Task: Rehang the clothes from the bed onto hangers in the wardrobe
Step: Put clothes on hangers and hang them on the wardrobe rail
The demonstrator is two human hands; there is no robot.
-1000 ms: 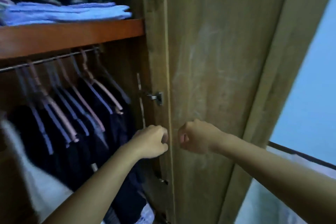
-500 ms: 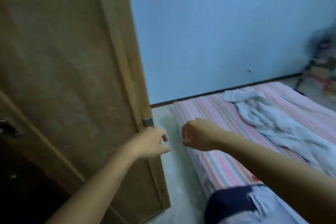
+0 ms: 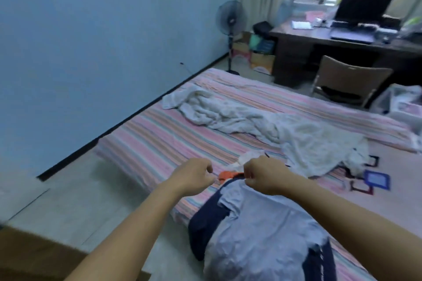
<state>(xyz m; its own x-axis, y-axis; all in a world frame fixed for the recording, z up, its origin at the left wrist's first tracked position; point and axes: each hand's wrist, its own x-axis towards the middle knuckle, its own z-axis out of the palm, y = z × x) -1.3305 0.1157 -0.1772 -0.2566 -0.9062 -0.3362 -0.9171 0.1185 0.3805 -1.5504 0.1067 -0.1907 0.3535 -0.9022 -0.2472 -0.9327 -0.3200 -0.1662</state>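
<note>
Both hands, left [image 3: 191, 175] and right [image 3: 265, 175], hung clenched and empty over the bed [image 3: 146, 139]; the blue shirt [image 3: 262, 235] lay lengthwise toward the camera.

Striped cloth bed sheet [image 3: 159, 134], matt; crumpled white cloth blanket [image 3: 262, 121]; dark wooden desk [image 3: 296, 52]

Single head-worn view, angled forward and down, close over bed [image 3: 159, 134], desk [image 3: 342, 41] far beyond
</note>
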